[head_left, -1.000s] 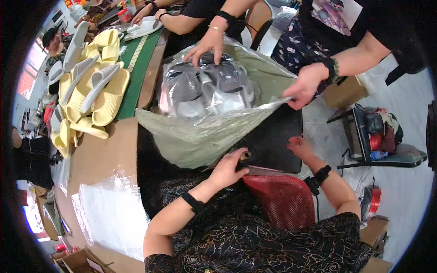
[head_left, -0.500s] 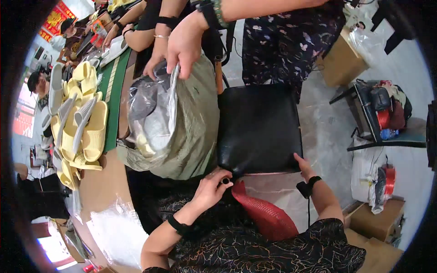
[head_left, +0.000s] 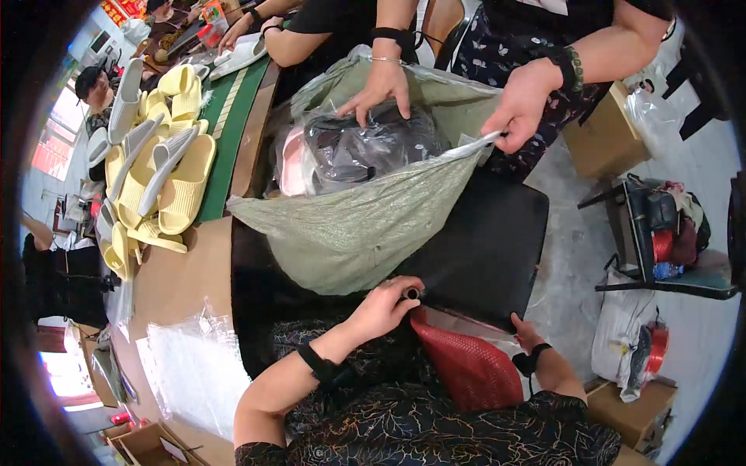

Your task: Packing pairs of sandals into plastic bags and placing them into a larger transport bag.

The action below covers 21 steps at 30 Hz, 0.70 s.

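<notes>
My left hand (head_left: 381, 312) is closed around a short tube with a round, dark hollow end (head_left: 411, 293), just below the sack. With its thumb at the edge, my right hand (head_left: 528, 332) grips the near right corner of a black-seated chair (head_left: 497, 248). A green woven sack (head_left: 365, 221) lies partly over the seat, its mouth spread wide. Inside are dark items in clear plastic bags (head_left: 369, 147) and a pink slipper (head_left: 293, 167). A co-worker's one hand (head_left: 381, 89) presses on the bagged items; another hand (head_left: 522, 109) holds the sack's rim.
Yellow and grey slippers (head_left: 183, 182) are piled on the table at left, beside a green strip (head_left: 225, 147). Clear plastic bags (head_left: 194, 373) lie nearer me. A red mesh piece (head_left: 466, 365) hangs below the seat. Right stand a loaded chair (head_left: 676, 283) and cardboard boxes (head_left: 633, 408).
The co-worker's hands have moved apart, pulling the sack's mouth wide and tilting it over the seat. The view has shifted slightly; my hands keep their holds.
</notes>
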Tool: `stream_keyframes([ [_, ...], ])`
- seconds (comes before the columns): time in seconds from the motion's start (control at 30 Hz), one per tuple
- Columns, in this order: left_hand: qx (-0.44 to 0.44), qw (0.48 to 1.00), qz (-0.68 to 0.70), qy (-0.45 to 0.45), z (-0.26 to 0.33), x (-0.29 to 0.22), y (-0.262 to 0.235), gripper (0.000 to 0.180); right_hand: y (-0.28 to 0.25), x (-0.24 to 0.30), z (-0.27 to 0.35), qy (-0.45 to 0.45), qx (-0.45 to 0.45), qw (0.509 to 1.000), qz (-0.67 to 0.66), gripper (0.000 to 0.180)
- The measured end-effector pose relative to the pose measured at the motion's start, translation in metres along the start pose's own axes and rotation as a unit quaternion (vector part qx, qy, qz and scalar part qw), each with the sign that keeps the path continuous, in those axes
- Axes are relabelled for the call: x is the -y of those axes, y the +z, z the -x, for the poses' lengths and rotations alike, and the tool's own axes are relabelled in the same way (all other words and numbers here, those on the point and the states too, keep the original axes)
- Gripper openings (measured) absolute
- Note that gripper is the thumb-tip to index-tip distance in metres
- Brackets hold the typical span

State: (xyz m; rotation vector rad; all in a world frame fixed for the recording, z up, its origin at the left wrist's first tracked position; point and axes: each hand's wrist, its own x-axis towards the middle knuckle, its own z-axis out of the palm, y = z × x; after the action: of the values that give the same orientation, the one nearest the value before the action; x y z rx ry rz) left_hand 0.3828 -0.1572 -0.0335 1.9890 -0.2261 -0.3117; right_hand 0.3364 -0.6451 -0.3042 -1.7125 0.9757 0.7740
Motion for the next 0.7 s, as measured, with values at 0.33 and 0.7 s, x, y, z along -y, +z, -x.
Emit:
stream_keyframes([
  [0.33,0.11,0.957,0.269,-0.002,-0.014,0.001,0.019,0.051,-0.031,-0.028,0.04,0.062,-0.055,0.99,0.118,0.067],
  [0.7,0.25,0.91,0.33,-0.011,-0.036,-0.012,0.056,0.048,-0.114,-0.103,0.074,-0.052,-0.041,0.986,0.155,0.043],
])
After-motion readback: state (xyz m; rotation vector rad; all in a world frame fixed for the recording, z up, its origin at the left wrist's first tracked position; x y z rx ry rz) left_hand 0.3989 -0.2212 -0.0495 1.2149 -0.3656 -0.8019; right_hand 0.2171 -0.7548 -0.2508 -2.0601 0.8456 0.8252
